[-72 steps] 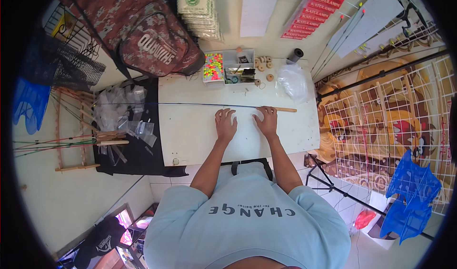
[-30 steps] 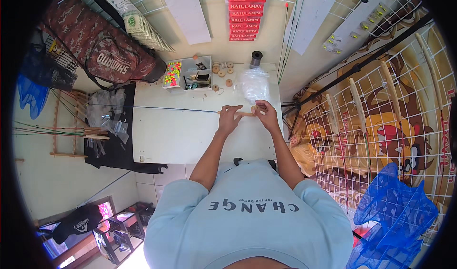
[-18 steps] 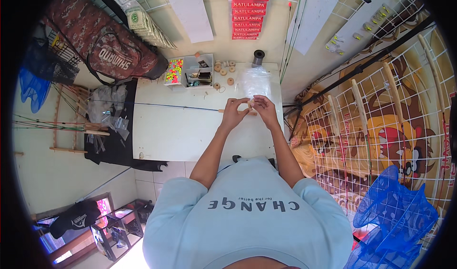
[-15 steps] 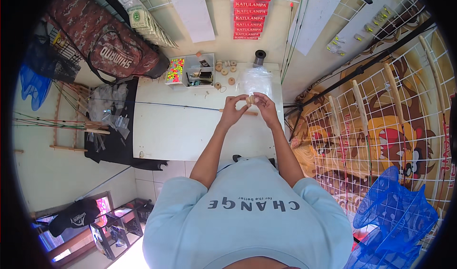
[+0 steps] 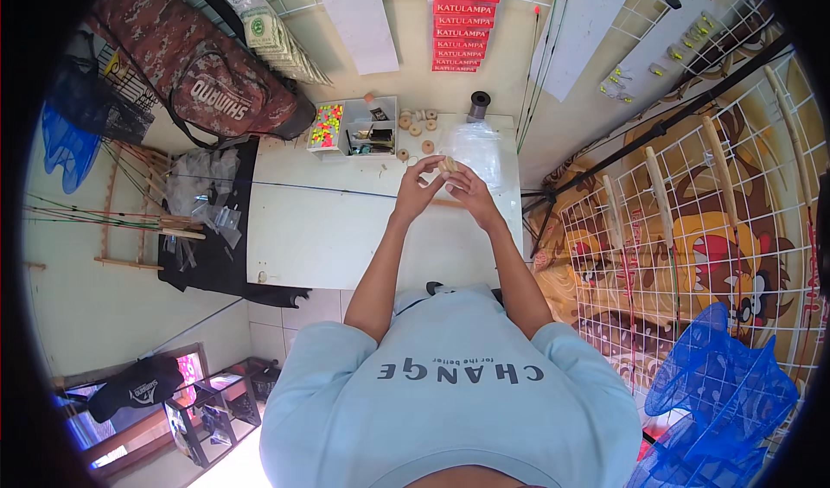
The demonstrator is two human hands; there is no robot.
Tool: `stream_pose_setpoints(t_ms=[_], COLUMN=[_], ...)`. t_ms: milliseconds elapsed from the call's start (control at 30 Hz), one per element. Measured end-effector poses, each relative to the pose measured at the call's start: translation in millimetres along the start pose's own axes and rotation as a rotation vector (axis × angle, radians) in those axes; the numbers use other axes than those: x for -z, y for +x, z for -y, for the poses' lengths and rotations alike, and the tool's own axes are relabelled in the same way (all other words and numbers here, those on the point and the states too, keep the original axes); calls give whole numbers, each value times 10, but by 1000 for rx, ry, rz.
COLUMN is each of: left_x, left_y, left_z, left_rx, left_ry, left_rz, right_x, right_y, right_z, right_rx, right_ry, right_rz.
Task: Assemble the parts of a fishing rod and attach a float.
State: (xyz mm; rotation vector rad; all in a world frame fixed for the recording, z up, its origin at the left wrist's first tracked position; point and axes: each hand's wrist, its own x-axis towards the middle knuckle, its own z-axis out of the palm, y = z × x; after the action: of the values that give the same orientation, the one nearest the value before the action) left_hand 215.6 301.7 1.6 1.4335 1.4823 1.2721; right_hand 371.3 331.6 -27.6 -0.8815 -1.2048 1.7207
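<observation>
Over the far half of the white table, my left hand (image 5: pixel 417 196) and my right hand (image 5: pixel 474 199) meet with bent fingers. Between their fingertips is a small pale wooden spool (image 5: pixel 449 166), partly covered by the fingers. Both hands grip it. Below them a thin fishing rod (image 5: pixel 346 191) lies across the table, its wooden handle mostly hidden under my hands. Just beyond, several similar round spools (image 5: pixel 415 129) lie in a loose group, and one more spool (image 5: pixel 403 154) sits nearer to my left hand.
A white divided box (image 5: pixel 373 125) with colourful small floats stands at the back, beside a camouflage bag (image 5: pixel 207 82). Clear plastic bags (image 5: pixel 474 153) and a dark line reel (image 5: pixel 479 101) are at the back right. A white wire rack (image 5: pixel 683 194) with rods stands to the right.
Both hands have come slightly up and closer together, and the spool has tilted between the fingers. The whole view has shifted a little.
</observation>
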Motion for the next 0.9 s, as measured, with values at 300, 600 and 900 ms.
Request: stream_pose_setpoints(t_ms=[300, 600, 900], left_x=[117, 131, 322], left_y=[-14, -94, -127], left_z=[10, 49, -70], left_rx=[61, 130, 193], left_ry=[59, -352, 145], left_rz=[-95, -34, 153], right_x=[-71, -103, -103], right_y=[-65, -4, 91], right_z=[131, -15, 139], right_rx=[-75, -3, 141], right_ry=[-70, -191, -485], right_rz=[0, -109, -82])
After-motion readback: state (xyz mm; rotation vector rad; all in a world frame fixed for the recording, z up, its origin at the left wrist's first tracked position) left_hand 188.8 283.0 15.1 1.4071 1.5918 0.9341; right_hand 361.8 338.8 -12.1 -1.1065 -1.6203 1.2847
